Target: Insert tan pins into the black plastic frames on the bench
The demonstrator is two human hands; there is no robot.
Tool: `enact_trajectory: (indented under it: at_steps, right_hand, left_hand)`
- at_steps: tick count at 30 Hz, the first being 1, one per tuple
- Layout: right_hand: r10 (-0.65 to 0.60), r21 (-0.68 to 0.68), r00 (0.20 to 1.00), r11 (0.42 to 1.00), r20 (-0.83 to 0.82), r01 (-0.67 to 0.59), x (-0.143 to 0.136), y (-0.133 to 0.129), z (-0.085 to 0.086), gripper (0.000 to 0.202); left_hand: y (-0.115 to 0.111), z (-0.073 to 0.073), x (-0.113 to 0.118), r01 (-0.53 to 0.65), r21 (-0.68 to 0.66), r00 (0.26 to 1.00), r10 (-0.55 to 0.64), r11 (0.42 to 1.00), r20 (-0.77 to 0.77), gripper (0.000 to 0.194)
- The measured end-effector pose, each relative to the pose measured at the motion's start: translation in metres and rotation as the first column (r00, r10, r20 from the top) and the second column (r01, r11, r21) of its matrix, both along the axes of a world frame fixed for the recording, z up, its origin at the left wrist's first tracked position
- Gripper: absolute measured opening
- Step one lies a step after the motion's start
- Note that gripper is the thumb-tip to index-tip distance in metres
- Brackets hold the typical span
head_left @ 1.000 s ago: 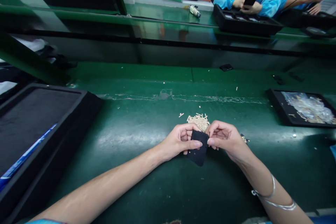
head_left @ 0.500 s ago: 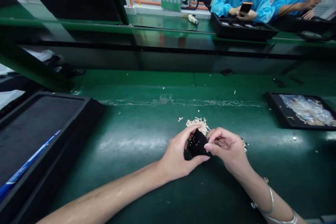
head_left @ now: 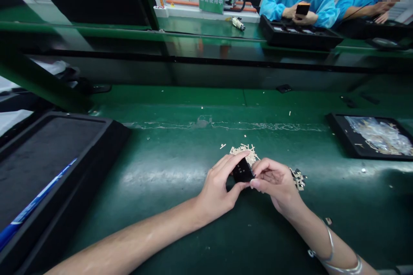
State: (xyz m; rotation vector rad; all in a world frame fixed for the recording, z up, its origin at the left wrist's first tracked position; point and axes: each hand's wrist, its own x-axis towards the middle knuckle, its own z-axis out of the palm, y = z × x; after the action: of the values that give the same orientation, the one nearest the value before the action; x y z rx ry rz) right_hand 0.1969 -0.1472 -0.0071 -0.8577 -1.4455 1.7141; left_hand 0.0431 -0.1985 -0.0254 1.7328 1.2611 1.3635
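Observation:
My left hand point(head_left: 221, 182) is closed around a small black rectangular part point(head_left: 242, 172) with tiny light marks on its face, gripping it between thumb and fingers. At the part's right edge, the thumb and forefinger of my right hand point(head_left: 274, 182) are pinched together. Whatever lies between those fingertips is too small to make out. Just beyond the part is a heap of small cream-coloured strips point(head_left: 251, 151), partly covered by my fingers. A second little pile of dark and pale pieces point(head_left: 299, 179) lies beside my right hand.
Left stands a large black foam tray point(head_left: 106, 135) with a blue-and-white strip point(head_left: 41, 197). At right, a black tray point(head_left: 342, 139) holds clear plastic bags point(head_left: 377, 133). A flat black piece point(head_left: 284, 88) lies farther back. Across the bench, two people in blue sit at black trays.
The black part has tilted, so its face looks narrower. My left fingers have closed in over it, and my right hand has shifted slightly left, uncovering more of the small dark pile.

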Motion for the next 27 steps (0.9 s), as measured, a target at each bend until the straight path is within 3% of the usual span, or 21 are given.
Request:
enact_trajectory:
  at_steps: [10,27]
  right_hand:
    - [0.104,-0.158,0.992,0.981,-0.066,-0.113,-0.0022,0.0022,-0.0005,0.015]
    - [0.22,-0.205,0.975,0.955,-0.002,-0.216,0.0021,0.0091,0.0,0.021]
  left_hand:
    - [0.0007,-0.0046,-0.0003,0.001,0.108,1.0,0.002,0.994,-0.027,0.05]
    - [0.0016,-0.0031,-0.0006,0.025,0.158,0.998,-0.017,0.987,-0.053,0.049]
